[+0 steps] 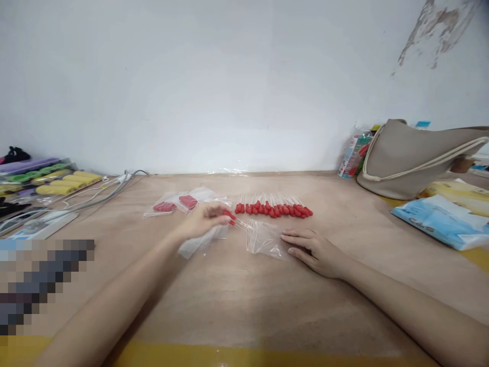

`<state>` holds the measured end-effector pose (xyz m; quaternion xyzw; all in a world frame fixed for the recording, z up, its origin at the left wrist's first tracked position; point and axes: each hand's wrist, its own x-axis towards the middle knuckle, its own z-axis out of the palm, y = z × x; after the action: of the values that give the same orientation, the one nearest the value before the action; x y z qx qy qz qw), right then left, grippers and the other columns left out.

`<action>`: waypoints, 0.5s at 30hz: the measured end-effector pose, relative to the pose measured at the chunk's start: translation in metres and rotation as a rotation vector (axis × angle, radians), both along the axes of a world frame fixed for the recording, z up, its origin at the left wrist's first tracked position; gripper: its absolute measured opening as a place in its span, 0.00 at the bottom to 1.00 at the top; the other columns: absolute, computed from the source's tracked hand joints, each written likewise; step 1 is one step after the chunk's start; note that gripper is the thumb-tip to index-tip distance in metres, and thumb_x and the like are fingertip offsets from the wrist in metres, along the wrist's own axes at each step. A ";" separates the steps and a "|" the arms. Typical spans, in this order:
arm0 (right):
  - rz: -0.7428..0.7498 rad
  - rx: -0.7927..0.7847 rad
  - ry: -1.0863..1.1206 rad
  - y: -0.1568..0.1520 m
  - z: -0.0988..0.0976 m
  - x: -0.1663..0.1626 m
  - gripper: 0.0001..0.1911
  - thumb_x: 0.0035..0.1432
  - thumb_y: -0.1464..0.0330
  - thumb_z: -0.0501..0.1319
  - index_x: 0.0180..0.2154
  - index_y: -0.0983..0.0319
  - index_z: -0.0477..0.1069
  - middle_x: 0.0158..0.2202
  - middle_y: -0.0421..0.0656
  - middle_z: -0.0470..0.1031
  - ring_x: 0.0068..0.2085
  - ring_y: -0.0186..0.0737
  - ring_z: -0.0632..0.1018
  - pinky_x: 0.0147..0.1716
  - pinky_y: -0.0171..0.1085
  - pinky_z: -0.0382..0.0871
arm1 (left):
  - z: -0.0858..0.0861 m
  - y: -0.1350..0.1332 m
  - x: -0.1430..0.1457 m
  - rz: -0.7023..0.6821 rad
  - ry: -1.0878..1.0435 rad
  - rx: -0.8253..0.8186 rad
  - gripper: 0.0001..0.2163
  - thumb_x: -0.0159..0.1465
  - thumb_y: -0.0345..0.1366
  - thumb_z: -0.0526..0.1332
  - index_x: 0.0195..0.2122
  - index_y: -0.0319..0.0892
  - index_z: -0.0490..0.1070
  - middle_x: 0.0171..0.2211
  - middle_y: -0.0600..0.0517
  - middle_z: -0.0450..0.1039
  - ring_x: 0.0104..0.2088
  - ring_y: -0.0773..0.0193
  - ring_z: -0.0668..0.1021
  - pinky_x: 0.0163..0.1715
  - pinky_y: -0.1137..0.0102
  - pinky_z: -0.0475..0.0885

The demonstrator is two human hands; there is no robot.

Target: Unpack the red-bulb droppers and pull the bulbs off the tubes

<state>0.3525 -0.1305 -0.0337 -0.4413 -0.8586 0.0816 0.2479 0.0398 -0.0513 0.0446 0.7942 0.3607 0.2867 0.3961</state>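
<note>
My left hand [208, 219] pinches a few glass droppers [233, 220] by their red rubber bulbs. Their clear tubes point right, with the tips at the open mouth of a clear zip bag [267, 240]. On the bag's far right end rest the fingertips of my right hand [311, 247], stretched out with the thumb apart. Behind the bag lies a row of several droppers [273, 208], red bulbs toward me and glass tubes toward the wall. Under and beside my left hand are flat clear bags [196, 244], partly hidden by it.
Two bags holding red-bulbed droppers [164, 207] lie at the back left. A power strip [49, 224] with cables and packs of coloured rolls [71, 182] sit farther left. At right stand a grey bag [416, 158], a bottle [353, 153] and a blue tissue pack [428, 219].
</note>
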 end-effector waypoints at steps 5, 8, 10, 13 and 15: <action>-0.011 0.002 -0.012 -0.001 0.000 0.000 0.19 0.61 0.61 0.51 0.52 0.56 0.66 0.52 0.47 0.68 0.53 0.45 0.68 0.50 0.48 0.63 | 0.031 0.020 -0.027 0.376 -0.076 0.324 0.11 0.58 0.42 0.59 0.41 0.45 0.68 0.35 0.50 0.76 0.37 0.61 0.77 0.38 0.63 0.73; -0.014 0.007 -0.013 0.000 0.001 -0.001 0.19 0.60 0.62 0.51 0.51 0.56 0.67 0.52 0.46 0.69 0.53 0.45 0.68 0.50 0.48 0.63 | 0.017 0.030 -0.010 0.464 0.059 0.699 0.10 0.63 0.39 0.53 0.43 0.45 0.68 0.39 0.49 0.74 0.38 0.61 0.77 0.40 0.62 0.73; -0.010 0.013 -0.006 0.000 0.001 -0.001 0.18 0.60 0.62 0.52 0.51 0.56 0.67 0.51 0.46 0.69 0.53 0.45 0.69 0.50 0.47 0.64 | 0.002 0.039 0.009 0.417 0.143 0.767 0.08 0.62 0.37 0.53 0.39 0.43 0.70 0.38 0.49 0.73 0.39 0.60 0.75 0.43 0.61 0.71; -0.007 0.009 -0.017 0.000 0.002 -0.001 0.19 0.60 0.63 0.51 0.52 0.58 0.66 0.51 0.47 0.69 0.53 0.44 0.69 0.50 0.47 0.63 | -0.018 0.050 0.037 0.274 0.305 0.803 0.08 0.61 0.30 0.53 0.37 0.43 0.71 0.37 0.49 0.73 0.39 0.61 0.74 0.42 0.64 0.70; -0.003 0.002 -0.032 0.000 0.002 -0.001 0.19 0.61 0.63 0.51 0.52 0.59 0.66 0.52 0.48 0.68 0.53 0.44 0.68 0.50 0.47 0.63 | -0.027 0.055 0.051 0.187 0.398 0.810 0.09 0.60 0.26 0.54 0.37 0.43 0.71 0.37 0.50 0.73 0.39 0.61 0.74 0.42 0.65 0.70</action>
<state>0.3511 -0.1310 -0.0313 -0.4436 -0.8618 0.0733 0.2347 0.0909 0.0042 0.0178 0.8887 0.3589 0.2809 -0.0505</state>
